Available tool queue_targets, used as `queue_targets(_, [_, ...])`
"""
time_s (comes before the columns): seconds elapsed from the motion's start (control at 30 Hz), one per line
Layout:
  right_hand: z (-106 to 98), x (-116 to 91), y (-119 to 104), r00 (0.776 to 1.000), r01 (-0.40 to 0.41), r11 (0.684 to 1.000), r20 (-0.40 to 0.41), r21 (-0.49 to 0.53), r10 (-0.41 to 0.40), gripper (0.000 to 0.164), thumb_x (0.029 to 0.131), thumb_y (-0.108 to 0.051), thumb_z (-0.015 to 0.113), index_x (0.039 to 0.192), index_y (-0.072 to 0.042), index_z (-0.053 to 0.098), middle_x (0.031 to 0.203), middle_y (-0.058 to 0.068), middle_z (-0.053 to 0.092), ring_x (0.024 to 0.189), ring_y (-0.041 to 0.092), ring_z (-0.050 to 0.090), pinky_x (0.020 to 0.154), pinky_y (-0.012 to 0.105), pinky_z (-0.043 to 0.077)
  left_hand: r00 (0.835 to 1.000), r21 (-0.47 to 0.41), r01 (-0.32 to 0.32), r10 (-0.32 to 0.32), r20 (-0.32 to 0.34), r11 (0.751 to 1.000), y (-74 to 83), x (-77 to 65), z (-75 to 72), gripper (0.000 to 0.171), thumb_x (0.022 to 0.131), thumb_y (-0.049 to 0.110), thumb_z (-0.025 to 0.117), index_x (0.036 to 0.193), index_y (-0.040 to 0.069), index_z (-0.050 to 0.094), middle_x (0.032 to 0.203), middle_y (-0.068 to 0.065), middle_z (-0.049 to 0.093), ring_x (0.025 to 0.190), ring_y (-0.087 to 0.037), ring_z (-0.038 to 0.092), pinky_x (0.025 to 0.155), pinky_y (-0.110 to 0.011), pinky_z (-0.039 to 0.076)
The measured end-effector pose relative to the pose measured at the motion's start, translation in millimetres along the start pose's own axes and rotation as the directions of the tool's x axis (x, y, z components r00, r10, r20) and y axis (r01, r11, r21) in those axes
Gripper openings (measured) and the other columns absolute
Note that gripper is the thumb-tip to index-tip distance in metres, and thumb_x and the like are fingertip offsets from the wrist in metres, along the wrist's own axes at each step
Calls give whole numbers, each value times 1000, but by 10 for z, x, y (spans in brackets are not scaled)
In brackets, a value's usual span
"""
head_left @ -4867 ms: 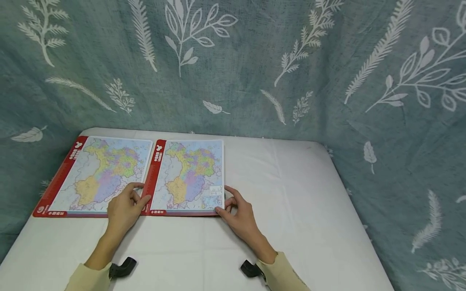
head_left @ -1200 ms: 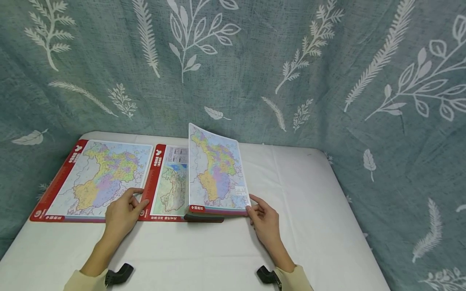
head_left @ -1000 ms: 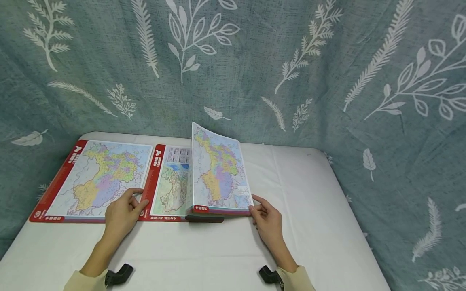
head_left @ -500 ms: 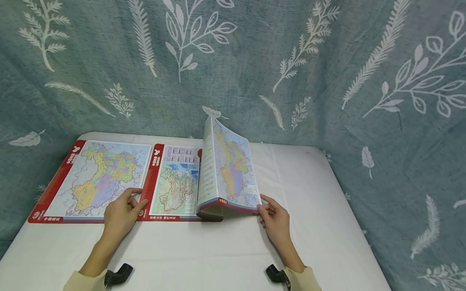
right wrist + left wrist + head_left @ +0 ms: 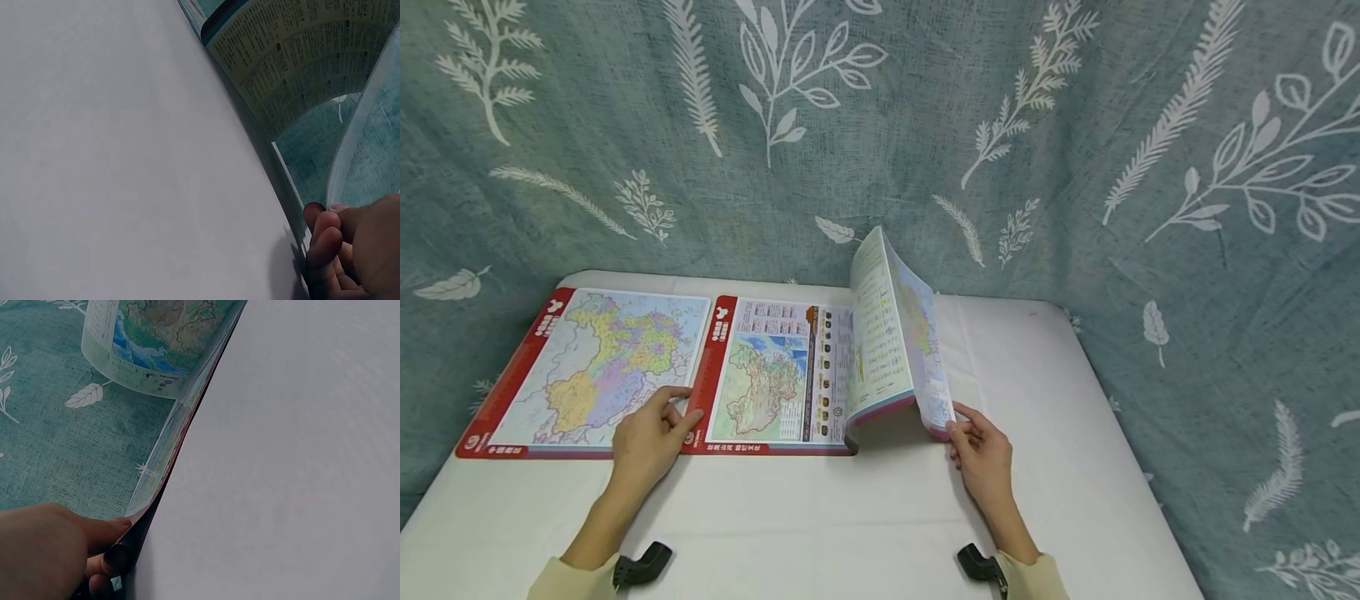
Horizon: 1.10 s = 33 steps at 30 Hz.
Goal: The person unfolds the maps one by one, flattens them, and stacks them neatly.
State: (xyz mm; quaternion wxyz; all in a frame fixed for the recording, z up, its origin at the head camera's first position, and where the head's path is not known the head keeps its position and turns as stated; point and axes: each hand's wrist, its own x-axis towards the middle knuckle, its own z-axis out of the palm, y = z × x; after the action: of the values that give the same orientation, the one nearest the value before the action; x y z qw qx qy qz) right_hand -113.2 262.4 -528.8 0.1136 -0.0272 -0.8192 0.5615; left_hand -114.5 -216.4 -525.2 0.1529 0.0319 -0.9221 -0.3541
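A folding map with a red left band lies on the table in the middle, its base panel showing a green and blue relief map and rows of text. Its upper panels rise in a tent: the left panel carries text, and the right panel has a coloured political map. My right hand pinches the raised panel's lower right corner between thumb and fingers. Over at the red band, my left hand grips the base's left edge, thumb on top and fingers curled. A second map lies flat to the left, partly under that hand.
White cloth covers the table, stretching in front of the maps and to the right. Patterned green curtains hang behind and at both sides. A black device is strapped at the left wrist, another black device at the right.
The right hand has drawn the top panel of the folding map rightward, lifting a ridge and uncovering the relief map and text beneath. My left hand has hardly moved.
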Motion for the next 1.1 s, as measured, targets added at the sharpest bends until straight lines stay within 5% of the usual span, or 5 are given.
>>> queue_targets(1.1, [-247, 47, 140, 992, -71, 993, -111, -92, 61, 29, 100, -6, 72, 128, -6, 73, 86, 18, 72, 56, 7, 61, 48, 23, 52, 1000, 1, 12, -12, 15, 1000, 25, -5, -15, 37, 91, 18, 83, 120, 1, 68, 62, 1, 55, 53, -11, 41, 51, -28, 28])
